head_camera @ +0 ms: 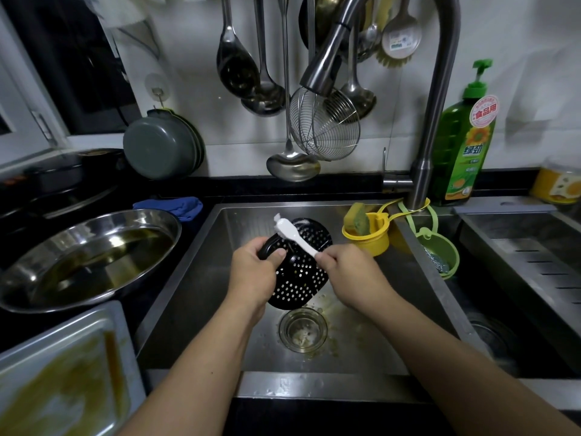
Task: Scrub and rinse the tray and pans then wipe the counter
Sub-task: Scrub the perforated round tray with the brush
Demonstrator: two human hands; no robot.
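While held over the sink basin (195, 309), the black perforated tray (301, 272) stands tilted on edge, its lower rim just above the drain strainer (302, 329). Of the 2 hands, the left hand (251, 272) grips the tray's looped handle at its upper left, thumb curled over the loop. The right hand (349, 272) pinches the handle of a white brush (294, 235), whose head lies against the upper part of the tray; whitish foam shows around the head. Yellowish residue is scattered on the basin floor around the strainer. A steel faucet (437, 99) arches over the basin, with a yellow sponge holder (371, 234) and a green holder (440, 253) hung at its base. A green detergent bottle (465, 146) stands behind the faucet. On the dark desk to the left sit a round steel pan (88, 256) holding dark liquid, a rectangular baking tray (63, 372) smeared with brown-yellow residue, and a folded blue cloth (176, 206). Ladles and a wire skimmer (323, 127) hang on the white tiled wall.
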